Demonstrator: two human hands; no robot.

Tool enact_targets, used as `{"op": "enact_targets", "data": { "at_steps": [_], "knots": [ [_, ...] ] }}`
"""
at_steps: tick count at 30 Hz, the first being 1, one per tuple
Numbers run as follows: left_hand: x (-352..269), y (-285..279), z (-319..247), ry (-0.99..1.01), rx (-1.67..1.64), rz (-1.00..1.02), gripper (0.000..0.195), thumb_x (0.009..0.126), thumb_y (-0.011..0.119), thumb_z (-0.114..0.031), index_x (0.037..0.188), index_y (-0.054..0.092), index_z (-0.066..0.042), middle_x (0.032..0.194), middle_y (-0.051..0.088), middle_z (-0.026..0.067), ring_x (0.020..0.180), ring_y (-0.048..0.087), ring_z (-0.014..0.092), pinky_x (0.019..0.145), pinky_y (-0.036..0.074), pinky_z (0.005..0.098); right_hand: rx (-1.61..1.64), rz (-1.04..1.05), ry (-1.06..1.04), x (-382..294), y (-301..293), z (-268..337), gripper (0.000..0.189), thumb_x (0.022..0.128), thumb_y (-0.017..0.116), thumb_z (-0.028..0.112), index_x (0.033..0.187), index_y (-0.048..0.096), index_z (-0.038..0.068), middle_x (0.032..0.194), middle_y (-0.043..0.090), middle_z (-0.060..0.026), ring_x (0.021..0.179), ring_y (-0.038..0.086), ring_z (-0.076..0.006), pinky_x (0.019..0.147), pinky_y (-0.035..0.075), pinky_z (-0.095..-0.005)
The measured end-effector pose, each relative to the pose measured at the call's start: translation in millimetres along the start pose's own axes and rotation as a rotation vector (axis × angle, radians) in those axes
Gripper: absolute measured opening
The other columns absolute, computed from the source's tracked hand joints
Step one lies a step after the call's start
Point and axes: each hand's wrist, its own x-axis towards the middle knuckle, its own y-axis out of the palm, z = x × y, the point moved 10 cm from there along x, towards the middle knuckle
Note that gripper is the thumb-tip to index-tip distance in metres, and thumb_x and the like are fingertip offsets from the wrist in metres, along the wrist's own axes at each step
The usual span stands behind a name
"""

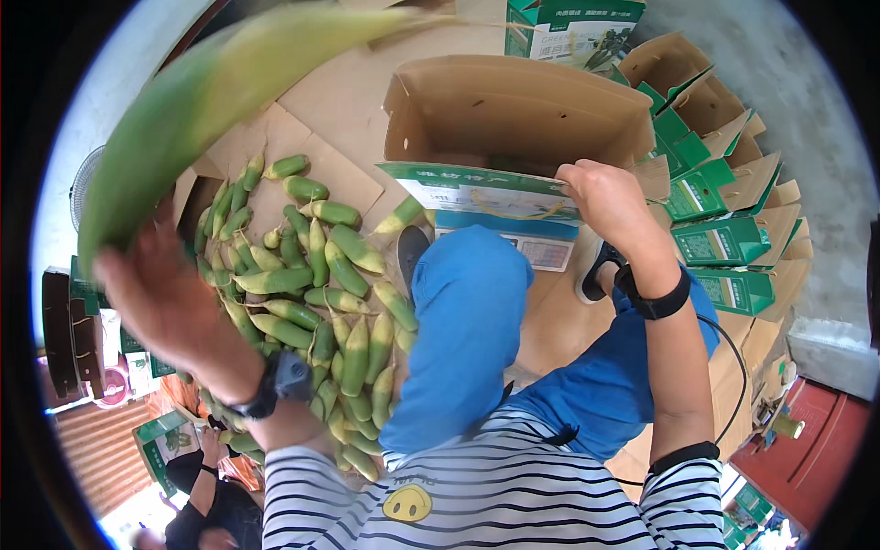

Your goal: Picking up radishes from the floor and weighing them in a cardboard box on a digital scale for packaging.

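Observation:
My left hand (165,295) is raised at the left and holds a long green radish (206,89) by its thick green end. The radish looms close to the camera, blurred, its pale tapered tip towards the top. My right hand (608,199) grips the near rim of an open green-and-white cardboard carton (515,103). The carton bears printing and has a cord handle. Its bottom lies in shadow, so I cannot tell what is inside. Under its near side a weighing scale (543,251) partly shows, just beyond my knee.
A pile of green radishes (302,275) covers the floor at my left. Several opened cartons (722,240) line the right side, and another printed carton (574,31) stands beyond. A fan (84,185) is at far left. Lower left, a person (213,502) in dark clothes reaches towards a carton (161,440).

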Motion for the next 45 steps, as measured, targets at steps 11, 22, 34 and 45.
{"op": "enact_targets", "data": {
  "at_steps": [11,22,34,45],
  "knots": [
    [-45,55,194,-0.394,0.511,0.172,0.033,0.088,0.060,-0.023,0.107,0.055,0.004,0.103,0.060,0.0089,0.094,0.058,0.014,0.080,0.048,0.0274,0.013,0.053,0.016,-11,-4,-6,0.004,0.077,0.053,0.006,0.075,0.055,0.004,0.072,0.056,-0.0133,0.072,0.058,-0.0334,0.062,0.046,-0.0420],
    [-228,-129,389,-0.735,1.229,0.704,0.039,0.075,0.064,-0.020,0.107,0.056,0.002,0.109,0.058,0.0228,0.103,0.055,0.036,0.088,0.044,0.0399,-0.016,0.079,0.020,1,-4,-7,0.003,0.079,0.053,0.007,0.080,0.055,0.005,0.074,0.056,-0.0121,0.073,0.058,-0.0318,0.062,0.047,-0.0402],
    [-326,-151,524,-0.918,1.350,1.099,0.060,0.072,0.070,-0.032,0.122,0.052,-0.005,0.121,0.054,0.0226,0.115,0.049,0.035,0.097,0.040,0.0400,-0.048,0.117,0.070,-5,-1,-6,0.015,0.071,0.056,0.004,0.086,0.054,0.005,0.078,0.056,-0.0112,0.078,0.057,-0.0295,0.067,0.047,-0.0379],
    [-295,-173,478,-1.011,0.993,0.589,0.052,0.077,0.068,-0.033,0.114,0.056,0.001,0.106,0.062,0.0176,0.102,0.057,0.027,0.087,0.043,0.0337,-0.023,-0.045,0.101,-6,-10,-6,0.009,0.069,0.056,0.008,0.078,0.053,0.007,0.072,0.054,-0.0075,0.072,0.058,-0.0251,0.062,0.045,-0.0355]
  ]
}}
